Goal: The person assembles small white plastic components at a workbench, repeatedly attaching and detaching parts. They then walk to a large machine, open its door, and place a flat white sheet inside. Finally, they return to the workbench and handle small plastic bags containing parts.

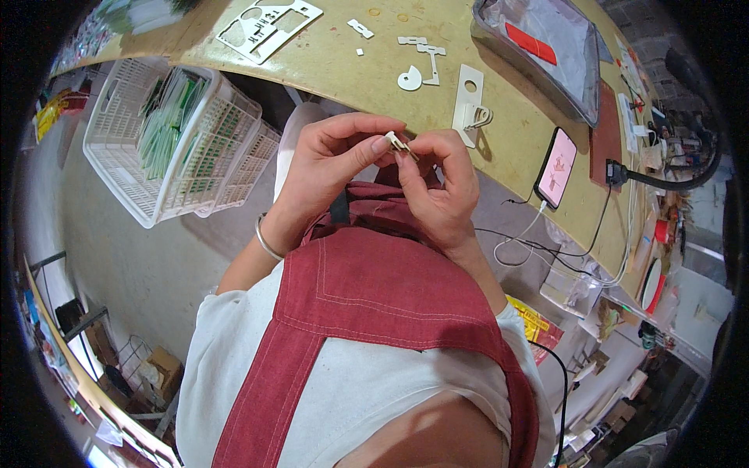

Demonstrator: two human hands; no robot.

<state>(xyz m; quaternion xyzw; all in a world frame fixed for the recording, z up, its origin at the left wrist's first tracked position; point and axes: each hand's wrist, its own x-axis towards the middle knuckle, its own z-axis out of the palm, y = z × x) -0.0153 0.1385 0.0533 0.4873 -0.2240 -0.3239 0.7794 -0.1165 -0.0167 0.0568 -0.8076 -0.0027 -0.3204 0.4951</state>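
Note:
Just off the table's near edge, my left hand (pixel 331 156) and my right hand (pixel 439 183) meet in front of my red apron. Between their thumbs and fingertips they pinch a small cream slotted piece (pixel 397 142); its lower part is hidden by the fingers. Beyond my right hand, a flat cream strip with a round hole (pixel 468 97) lies on the table, with a small bent part (pixel 477 117) standing up from it. A cream disc with a notch (pixel 409 79) and a thin jointed cutout (pixel 431 58) rest farther back.
A cut-out cream sheet (pixel 269 27) lies on the yellowish table (pixel 335 70). At the right are a grey tray (pixel 538 86) holding a red packet (pixel 530 43), a lit phone (pixel 556 168) and loose cables. White baskets (pixel 156 148) with green-edged packets stand at the left.

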